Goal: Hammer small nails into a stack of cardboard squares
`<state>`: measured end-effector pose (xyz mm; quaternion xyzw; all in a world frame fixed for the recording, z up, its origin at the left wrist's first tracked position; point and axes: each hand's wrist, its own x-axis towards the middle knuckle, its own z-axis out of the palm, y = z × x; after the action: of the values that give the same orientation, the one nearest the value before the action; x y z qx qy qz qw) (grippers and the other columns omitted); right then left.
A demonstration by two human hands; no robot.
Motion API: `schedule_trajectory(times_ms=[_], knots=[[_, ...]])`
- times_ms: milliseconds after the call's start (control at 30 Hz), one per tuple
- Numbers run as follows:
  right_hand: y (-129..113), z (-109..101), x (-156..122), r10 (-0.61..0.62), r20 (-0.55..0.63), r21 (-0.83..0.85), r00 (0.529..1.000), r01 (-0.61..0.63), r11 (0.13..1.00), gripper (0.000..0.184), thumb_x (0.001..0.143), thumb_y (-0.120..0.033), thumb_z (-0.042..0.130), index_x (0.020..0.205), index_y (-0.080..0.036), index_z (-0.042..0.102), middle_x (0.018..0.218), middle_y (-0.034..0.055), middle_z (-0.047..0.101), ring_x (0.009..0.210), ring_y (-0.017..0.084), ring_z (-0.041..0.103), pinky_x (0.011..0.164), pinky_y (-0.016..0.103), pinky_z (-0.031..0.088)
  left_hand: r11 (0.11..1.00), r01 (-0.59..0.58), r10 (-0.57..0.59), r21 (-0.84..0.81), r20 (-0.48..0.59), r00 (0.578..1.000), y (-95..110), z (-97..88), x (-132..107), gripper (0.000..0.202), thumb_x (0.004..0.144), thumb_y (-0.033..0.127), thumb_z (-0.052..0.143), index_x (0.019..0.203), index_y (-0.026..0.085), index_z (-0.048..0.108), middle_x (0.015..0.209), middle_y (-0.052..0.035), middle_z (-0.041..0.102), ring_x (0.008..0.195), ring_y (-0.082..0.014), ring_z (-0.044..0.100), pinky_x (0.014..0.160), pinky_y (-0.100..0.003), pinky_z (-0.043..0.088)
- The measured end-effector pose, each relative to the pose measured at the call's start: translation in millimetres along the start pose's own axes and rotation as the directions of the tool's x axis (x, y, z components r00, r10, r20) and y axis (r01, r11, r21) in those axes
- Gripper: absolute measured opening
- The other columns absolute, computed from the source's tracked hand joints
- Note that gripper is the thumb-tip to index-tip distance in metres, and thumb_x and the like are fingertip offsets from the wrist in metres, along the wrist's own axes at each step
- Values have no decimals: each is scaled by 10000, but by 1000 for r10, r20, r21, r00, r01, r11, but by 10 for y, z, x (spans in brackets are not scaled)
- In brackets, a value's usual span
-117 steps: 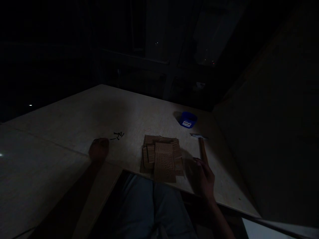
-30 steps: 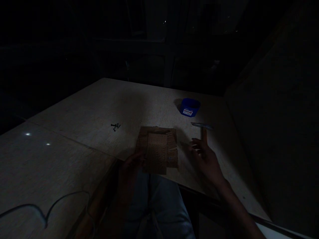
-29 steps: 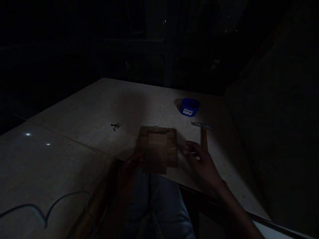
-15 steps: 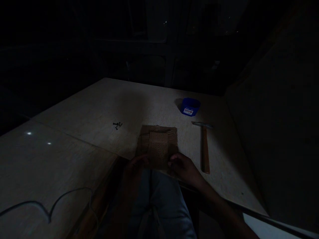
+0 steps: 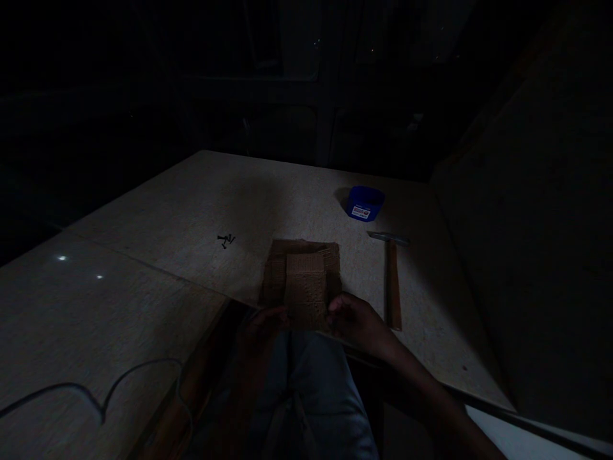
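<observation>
A brown piece of cardboard (image 5: 305, 291), creased and dotted with small marks, is held by its two sides near the table's front edge. My left hand (image 5: 263, 321) pinches its left edge, and my right hand (image 5: 352, 319) grips the right edge with curled fingers. Beneath it on the table lies a larger brown cardboard sheet (image 5: 274, 271) with other flat pieces on top. The scene is dark, so the fingertips show poorly.
Right of the cardboard lies a hammer (image 5: 393, 281) with a wooden handle. Behind it stands a blue plastic container (image 5: 365, 204) with a label. Several dark screws or nails (image 5: 226, 240) lie to the left. A cable (image 5: 138, 365) curves across the left table (image 5: 57, 319).
The held cardboard has tilted, and its dotted face shows more clearly. Both hands have shifted slightly along with it. The hammer, container and small fasteners stay in place.
</observation>
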<state>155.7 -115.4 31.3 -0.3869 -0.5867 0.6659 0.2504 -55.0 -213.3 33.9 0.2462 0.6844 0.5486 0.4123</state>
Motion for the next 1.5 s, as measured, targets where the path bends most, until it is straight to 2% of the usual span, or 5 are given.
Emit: schedule_trajectory(times_ms=[400, 633, 867, 1267, 1500], knots=[[-151, -43, -29, -262, -86, -427, 961, 202, 881, 122, 913, -314, 569, 915, -206, 625, 820, 25, 687, 734, 169, 639, 660, 276, 494, 997, 28, -33, 78, 64, 997, 67, -41, -20, 459, 664, 540, 765, 942, 175, 777, 895, -92, 788, 900, -288, 744, 815, -386, 594], [-275, -15, 31, -566, 27, -725, 824, 406, 556, 230, 992, -251, 518, 1179, -179, 629, 1178, 139, 665, 1128, 259, 599, 953, 402, 500, 990, 8, -17, 139, 69, 997, 142, 13, -36, 462, 684, 561, 700, 929, 176, 769, 875, -88, 780, 896, -279, 738, 811, -380, 583], [-327, 67, 436, -510, 239, -850, 826, 432, 302, 305, 984, -241, 564, 1272, -184, 649, 1419, 139, 592, 1315, 316, 486, 1059, 520, 377, 972, -71, 61, 225, 51, 997, 212, -55, -20, 401, 720, 520, 679, 931, 191, 770, 970, -99, 782, 960, -296, 724, 850, -403, 577], [-39, 19, 613, -443, 234, -851, 865, 403, 338, 289, 982, -296, 578, 1241, -238, 692, 1394, 129, 619, 1294, 313, 515, 1031, 510, 374, 767, -515, 484, 383, 182, 856, 673, 326, 520, 262, 870, 335, 554, 988, 219, 757, 1030, -58, 765, 999, -228, 691, 935, -335, 524], [37, 27, 548, -479, 126, -879, 869, 321, 352, 264, 946, -341, 637, 1180, -295, 748, 1568, 128, 404, 1415, 375, 342, 1039, 541, 347, 723, -597, 391, 349, 506, 769, 567, 660, 1158, 256, 886, 329, 577, 1004, 210, 771, 1024, -58, 781, 961, -219, 706, 902, -326, 543]])
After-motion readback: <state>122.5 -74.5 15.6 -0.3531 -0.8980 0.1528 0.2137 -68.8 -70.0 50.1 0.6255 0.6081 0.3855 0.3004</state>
